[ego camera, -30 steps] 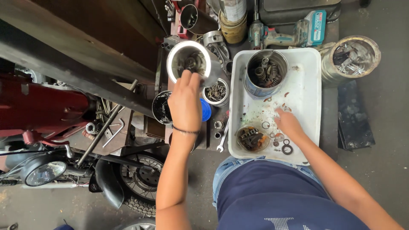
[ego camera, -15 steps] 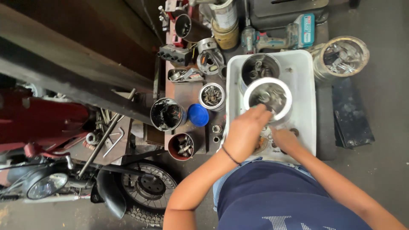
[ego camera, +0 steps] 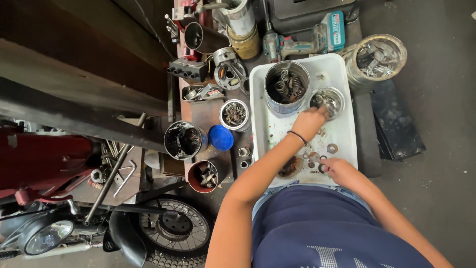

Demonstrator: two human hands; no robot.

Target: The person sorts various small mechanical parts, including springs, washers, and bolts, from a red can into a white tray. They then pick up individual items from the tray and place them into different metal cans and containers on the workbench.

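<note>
My left hand (ego camera: 310, 121) now rests at the rim of a small metal bowl (ego camera: 326, 100), fingers curled onto its edge; whether they pinch it I cannot tell. A second ago that hand hung over the bench to the left of the tray with the bowl in its grip; half a second ago it carried the bowl over the tray. The bowl now sits on the white tray (ego camera: 342, 74), just right of the big can (ego camera: 286, 88) of springs, so the carry looks finished and the bowl set down among the sorted parts.

My right hand (ego camera: 337, 168) has stayed at the tray's near edge, fingertips pressed together on the loose washers (ego camera: 331, 148) and rings there, beside a rusty heap (ego camera: 291, 167).

Off the tray, to the left: a blue lid (ego camera: 220, 137), round and plain; a dark tin (ego camera: 182, 140); a red cup (ego camera: 203, 176) of bolts; a small can (ego camera: 234, 114) of screws. At the far edge stands a cordless drill (ego camera: 310, 42) with a teal battery bearing a white label panel, and a yellowish tin (ego camera: 244, 44) with a pale roll on top. A clear tub (ego camera: 378, 57) of metal bits sits to the right of the tray.
</note>
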